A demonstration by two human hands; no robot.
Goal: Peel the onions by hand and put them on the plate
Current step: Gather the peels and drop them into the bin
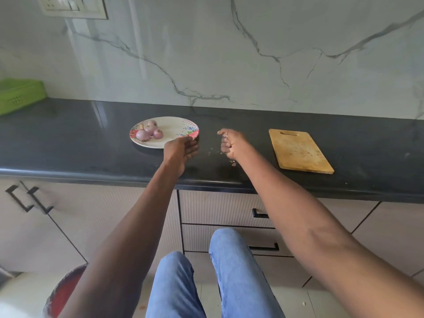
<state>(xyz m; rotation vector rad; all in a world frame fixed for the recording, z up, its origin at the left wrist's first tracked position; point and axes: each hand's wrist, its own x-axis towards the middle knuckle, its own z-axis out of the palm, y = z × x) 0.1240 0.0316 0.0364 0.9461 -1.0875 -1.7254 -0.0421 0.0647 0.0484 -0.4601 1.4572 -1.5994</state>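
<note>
Three peeled purple onions (149, 130) lie together on the left side of a white patterned plate (174, 129) on the black counter. My left hand (181, 149) reaches to the plate's near right rim, fingers loosely extended and touching or just over the edge. My right hand (229, 142) hovers to the right of the plate with fingers curled around small bits of onion skin. A few skin scraps (232, 162) lie on the counter beneath that hand.
A wooden cutting board (299, 151) lies on the counter to the right. A green plastic container (19, 95) sits at the far left by the marble wall. Drawers and cabinet doors lie below the counter edge. My legs in blue jeans are in the foreground.
</note>
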